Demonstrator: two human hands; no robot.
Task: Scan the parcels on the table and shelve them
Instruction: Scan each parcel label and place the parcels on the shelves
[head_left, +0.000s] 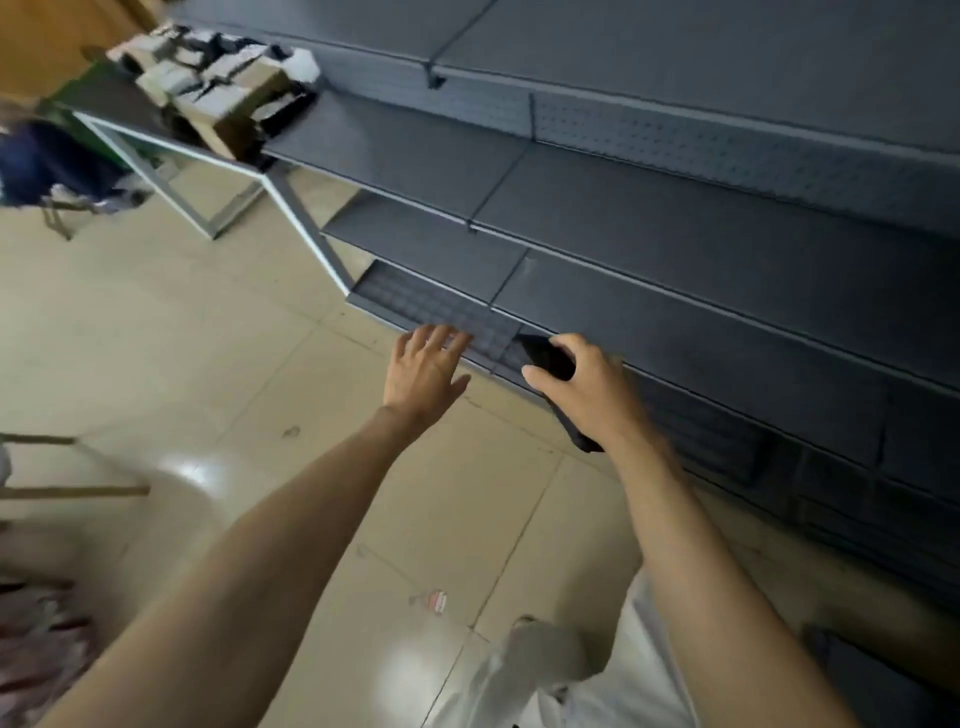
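Though blurred, parcels (218, 78): heaped on table (119, 101) at far upper left, well apart from both hands.
Left hand (423, 371): flat, fingers spread, holding nothing, fingertips over lowest shelf (441, 306) edge.
Right hand (587, 384): curled round dark handheld device (550, 358), just right of left hand, near same shelf.
Shelving (675, 234): grey, tiered, beside table end.

Parcels (218, 78) blurred; black device (550, 358) mostly hidden beneath right hand (587, 389)
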